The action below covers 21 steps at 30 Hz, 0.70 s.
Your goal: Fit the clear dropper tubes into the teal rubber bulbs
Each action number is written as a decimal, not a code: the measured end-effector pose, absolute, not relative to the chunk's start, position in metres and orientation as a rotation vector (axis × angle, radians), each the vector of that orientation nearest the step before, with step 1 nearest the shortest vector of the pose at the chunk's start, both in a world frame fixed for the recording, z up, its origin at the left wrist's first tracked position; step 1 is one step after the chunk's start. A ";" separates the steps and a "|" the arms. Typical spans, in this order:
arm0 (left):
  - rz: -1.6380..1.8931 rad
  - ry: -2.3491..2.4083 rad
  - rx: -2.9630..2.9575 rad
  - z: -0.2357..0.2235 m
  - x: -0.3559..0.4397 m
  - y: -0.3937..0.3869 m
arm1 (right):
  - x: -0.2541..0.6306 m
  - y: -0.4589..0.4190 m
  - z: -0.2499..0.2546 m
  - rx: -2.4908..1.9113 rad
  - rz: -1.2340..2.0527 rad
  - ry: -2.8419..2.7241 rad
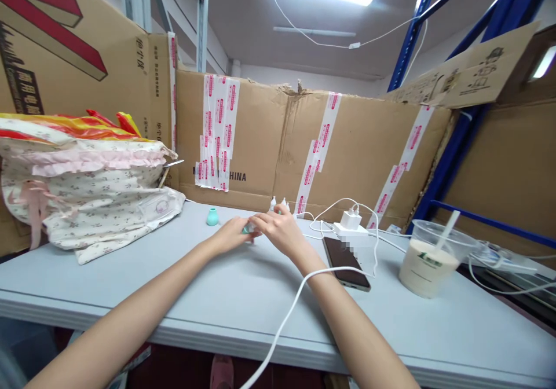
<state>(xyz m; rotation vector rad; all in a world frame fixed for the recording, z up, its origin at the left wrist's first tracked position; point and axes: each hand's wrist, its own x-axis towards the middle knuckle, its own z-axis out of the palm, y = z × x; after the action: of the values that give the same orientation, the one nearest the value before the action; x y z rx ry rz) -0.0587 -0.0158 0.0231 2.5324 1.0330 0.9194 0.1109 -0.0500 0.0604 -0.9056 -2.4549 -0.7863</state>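
Both my hands meet far out on the light grey table [243, 296]. My left hand [230, 235] is closed, with a small teal object [248, 229] pinched at its fingertips. My right hand [278, 230] curls over the same teal object from the right, fingers pressed on it. A second small teal piece [212, 217] stands alone on the table just left of my hands. A few tiny white bottles [280, 205] stand behind my right hand, near the cardboard wall. A white cable [286, 319] drapes over my right forearm.
A floral padded bundle [87, 198] lies at the left. A dark phone [346, 261] and a white charger [351, 221] with cables sit right of my hands. A plastic cup of milky drink with a straw [428, 264] stands at right. Taped cardboard walls [278, 146] enclose the table.
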 end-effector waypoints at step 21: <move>1.674 1.162 2.385 0.016 -0.050 -0.027 | 0.105 -0.039 0.037 -0.783 0.730 -1.796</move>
<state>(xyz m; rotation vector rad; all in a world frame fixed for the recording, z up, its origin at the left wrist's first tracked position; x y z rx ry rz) -0.0501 -0.0269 0.0159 2.3851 1.1624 1.6744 0.1051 -0.0390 0.0367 -0.7830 -1.7962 0.7303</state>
